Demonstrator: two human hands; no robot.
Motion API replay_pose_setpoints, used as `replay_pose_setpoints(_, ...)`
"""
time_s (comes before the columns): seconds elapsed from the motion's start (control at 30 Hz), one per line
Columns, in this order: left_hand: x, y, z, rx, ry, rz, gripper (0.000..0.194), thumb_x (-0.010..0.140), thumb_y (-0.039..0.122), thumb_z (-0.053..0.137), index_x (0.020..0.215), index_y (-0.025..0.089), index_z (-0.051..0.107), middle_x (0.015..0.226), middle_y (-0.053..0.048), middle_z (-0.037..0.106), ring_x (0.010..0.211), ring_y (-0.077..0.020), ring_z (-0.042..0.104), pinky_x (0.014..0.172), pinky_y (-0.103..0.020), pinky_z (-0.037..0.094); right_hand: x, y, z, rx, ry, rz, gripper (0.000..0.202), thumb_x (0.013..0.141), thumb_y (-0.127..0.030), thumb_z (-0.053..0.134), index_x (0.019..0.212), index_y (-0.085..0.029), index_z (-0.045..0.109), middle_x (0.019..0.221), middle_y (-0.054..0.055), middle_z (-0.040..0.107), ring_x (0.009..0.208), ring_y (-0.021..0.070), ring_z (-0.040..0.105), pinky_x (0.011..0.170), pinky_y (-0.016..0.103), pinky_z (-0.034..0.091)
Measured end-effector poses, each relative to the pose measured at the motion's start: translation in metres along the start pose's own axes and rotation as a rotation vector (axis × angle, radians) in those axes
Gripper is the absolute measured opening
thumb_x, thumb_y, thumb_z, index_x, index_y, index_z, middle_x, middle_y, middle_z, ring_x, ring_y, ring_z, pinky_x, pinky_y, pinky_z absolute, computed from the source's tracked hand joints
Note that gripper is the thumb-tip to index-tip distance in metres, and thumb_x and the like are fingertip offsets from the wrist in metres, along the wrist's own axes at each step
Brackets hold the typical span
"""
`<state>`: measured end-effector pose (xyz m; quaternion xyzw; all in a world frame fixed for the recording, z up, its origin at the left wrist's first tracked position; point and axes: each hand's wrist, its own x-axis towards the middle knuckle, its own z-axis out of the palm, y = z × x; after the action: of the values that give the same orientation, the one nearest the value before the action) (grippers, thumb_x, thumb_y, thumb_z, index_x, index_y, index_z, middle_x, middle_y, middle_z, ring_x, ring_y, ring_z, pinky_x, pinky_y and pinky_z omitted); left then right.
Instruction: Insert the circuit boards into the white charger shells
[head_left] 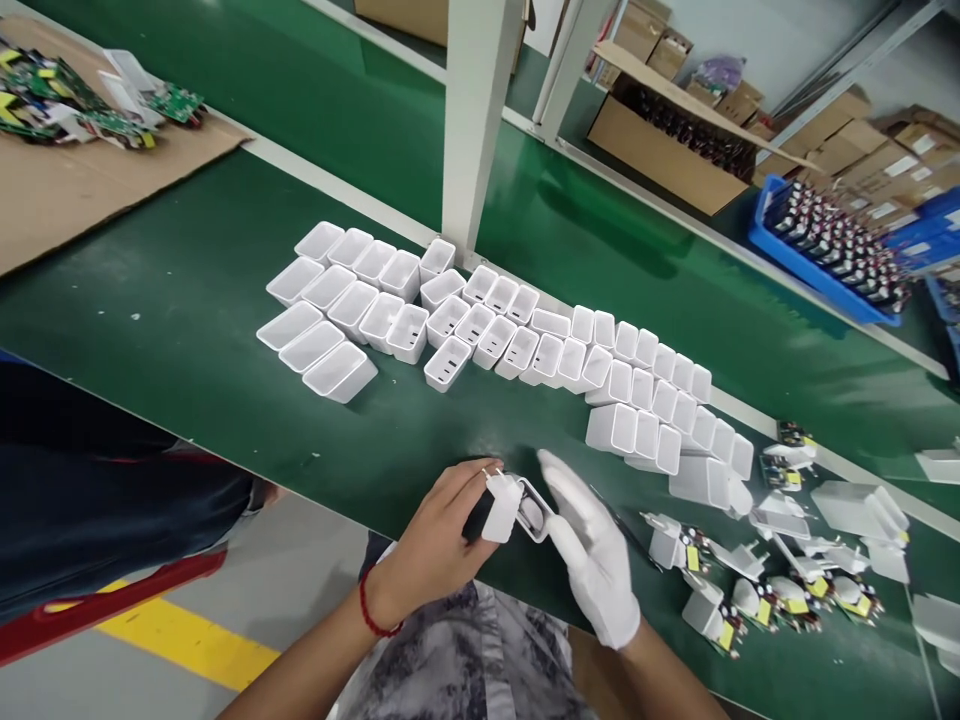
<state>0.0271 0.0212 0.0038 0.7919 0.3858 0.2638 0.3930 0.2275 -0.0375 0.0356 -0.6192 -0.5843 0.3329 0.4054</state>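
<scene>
With the white post (474, 130) as the landmark, both hands work on its near side, toward the person and past the rows of white housings (450, 320) standing on the green tabletop (247, 260) around its foot. The bare left hand (442, 530) has its grip clamped on a white pronged piece (501, 508), its prongs toward the post; an open white casing (534, 512) is right beside that piece, and whether the two are joined cannot be told. The gloved right hand (596, 550) has its grip apart, thumb and fingers spread, the thumb seeming to touch the casing's rim. Circuit boards (787, 600) with white parts lie farther right of the post and nearer the person. To handle the two pieces well, it seems best to steady the pronged one by its flat sides, leaving the prongs free of the fingers, and to meet the rim with the gloved thumb squarely, so the casing does not tilt. Light, even pressure should suit thin-looking walls better than a squeeze at one corner. Whatever sits inside the casing is hard to make out, so its opening deserves a clear look, and glove fabric could snag along the edge.
</scene>
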Motion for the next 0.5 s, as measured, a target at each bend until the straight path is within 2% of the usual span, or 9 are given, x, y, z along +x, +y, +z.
replay_pose_setpoints(0.1, 0.001, -0.001, 0.003, -0.006, 0.008, 0.013, 0.051, 0.090, 0.020, 0.059, 0.139, 0.024, 0.043, 0.131, -0.012, 0.060, 0.123, -0.0277, 0.057, 0.099, -0.042, 0.054, 0.013, 0.003, 0.008, 0.169, -0.113, 0.129, 0.036, 0.096, -0.031, 0.058, 0.131, -0.028, 0.061, 0.140, 0.008, 0.058, 0.128, 0.0265, 0.056, 0.110, 0.048, 0.045)
replay_pose_setpoints(0.23, 0.006, -0.001, 0.004, -0.021, 0.042, 0.082, 0.049, 0.090, 0.016, 0.060, 0.136, 0.024, 0.046, 0.124, -0.012, 0.065, 0.118, -0.0259, 0.061, 0.099, -0.042, 0.053, 0.019, 0.006, 0.016, 0.303, -0.133, 0.195, 0.034, 0.095, -0.034, 0.059, 0.127, -0.028, 0.065, 0.133, 0.007, 0.063, 0.123, 0.0266, 0.060, 0.109, 0.047, 0.047)
replay_pose_setpoints(0.4, 0.011, 0.000, 0.006, 0.007, 0.057, 0.113, 0.048, 0.092, 0.016, 0.058, 0.138, 0.024, 0.047, 0.123, -0.011, 0.066, 0.116, -0.0263, 0.062, 0.098, -0.043, 0.052, 0.014, 0.006, 0.018, 0.261, -0.101, 0.212, 0.033, 0.097, -0.036, 0.055, 0.127, -0.028, 0.066, 0.140, 0.007, 0.057, 0.126, 0.0271, 0.058, 0.110, 0.048, 0.045)
replay_pose_setpoints(0.5, 0.012, 0.000, 0.006, 0.016, 0.062, 0.122, 0.044, 0.093, 0.017, 0.059, 0.135, 0.024, 0.050, 0.120, -0.011, 0.068, 0.115, -0.0254, 0.063, 0.097, -0.042, 0.053, 0.013, 0.011, 0.015, 0.253, -0.146, 0.183, 0.038, 0.099, -0.038, 0.052, 0.135, -0.028, 0.059, 0.146, 0.007, 0.050, 0.132, 0.0268, 0.051, 0.112, 0.049, 0.042)
